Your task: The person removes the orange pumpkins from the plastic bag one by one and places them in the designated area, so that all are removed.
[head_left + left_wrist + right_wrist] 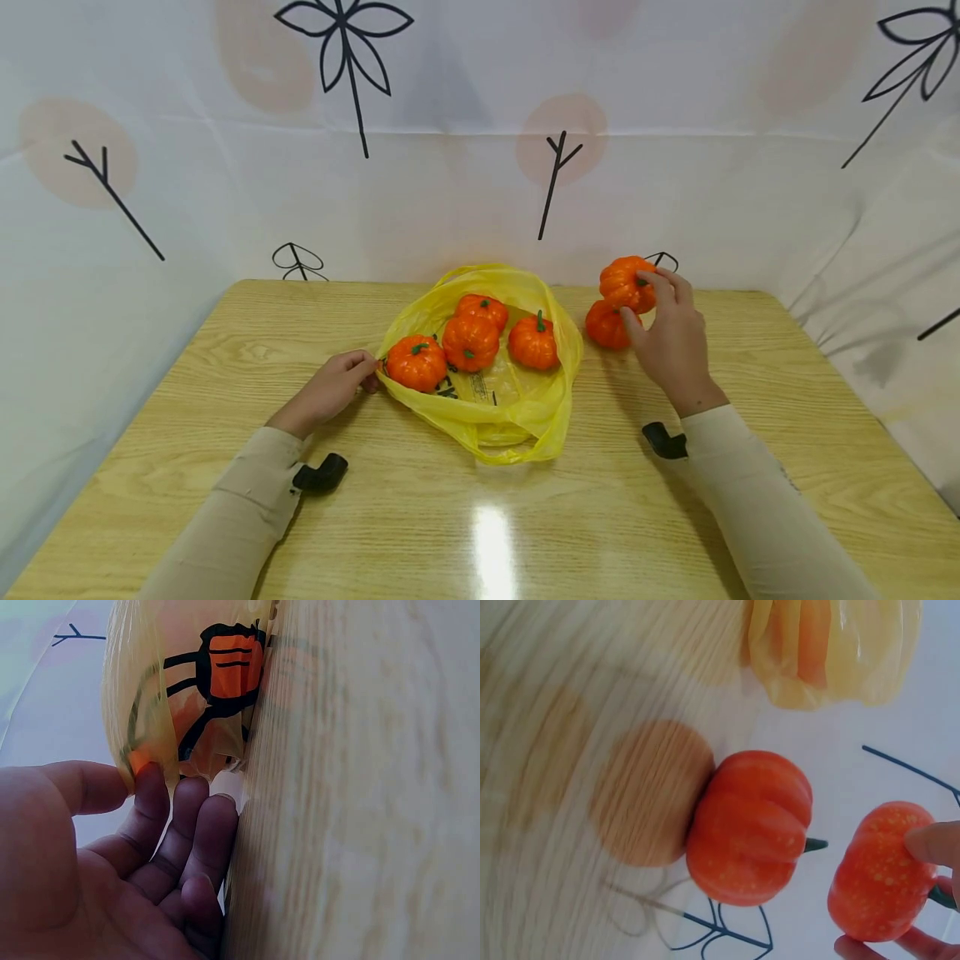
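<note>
The raised pumpkin (620, 279), pinched by the right hand (672, 343), is just above a second pumpkin (604, 327) on the table (187, 417), far right; the yellow bag (536, 417) lies left, its left rim pinched by the left hand (337, 390).

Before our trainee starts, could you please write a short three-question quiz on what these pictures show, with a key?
1. Count: how many orange pumpkins lie inside the yellow bag?

2. True or false: the left hand pinches the edge of the yellow bag.

3. Choose one: where is the held pumpkin, the one in the right hand?
A) Inside the yellow bag
B) Above another pumpkin, which sits on the table
C) Against the left hand

Key: 1. Four. 2. True. 3. B.
</note>
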The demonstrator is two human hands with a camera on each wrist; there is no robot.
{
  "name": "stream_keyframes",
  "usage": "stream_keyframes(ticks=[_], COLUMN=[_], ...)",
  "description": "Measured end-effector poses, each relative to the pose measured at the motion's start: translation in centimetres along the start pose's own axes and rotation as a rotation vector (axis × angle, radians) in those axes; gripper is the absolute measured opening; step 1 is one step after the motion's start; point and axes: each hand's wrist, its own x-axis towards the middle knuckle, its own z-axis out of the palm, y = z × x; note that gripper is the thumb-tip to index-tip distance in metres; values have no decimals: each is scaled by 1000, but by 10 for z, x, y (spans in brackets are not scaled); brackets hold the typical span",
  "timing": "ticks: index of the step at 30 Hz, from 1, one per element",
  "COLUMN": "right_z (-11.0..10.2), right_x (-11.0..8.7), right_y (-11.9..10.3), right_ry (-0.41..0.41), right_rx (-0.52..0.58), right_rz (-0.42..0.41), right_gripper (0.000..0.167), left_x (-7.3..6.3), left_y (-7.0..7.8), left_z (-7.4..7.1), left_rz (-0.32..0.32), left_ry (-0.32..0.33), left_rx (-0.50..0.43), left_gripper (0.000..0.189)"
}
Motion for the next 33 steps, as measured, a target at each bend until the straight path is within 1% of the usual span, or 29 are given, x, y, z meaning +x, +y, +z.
stream_keyframes(ticks=[3,9,15,19,27,33], right_z=[-2,-5,-8,-8,-8,-10], right_x=[1,2,4,5,8,9], right_y=[2,7,13,19,34,42], right_ry=[4,9,-7,-13,-51,-104], right_rx=[3,-16,-20,-37,-72,-76], right_rz=[32,56,103,113,182,237], right_gripper=[52,51,53,54,53,55], left_x=[0,0,1,1,0,0], left_y=[0,0,1,0,-1,0], left_z=[0,0,1,1,1,0], left_rz=[2,2,-2,-2,3,3], left_ry=[-1,-1,4,7,6,4], left_rx=[-1,1,6,6,12,14], left_gripper=[34,34,34,33,33,34])
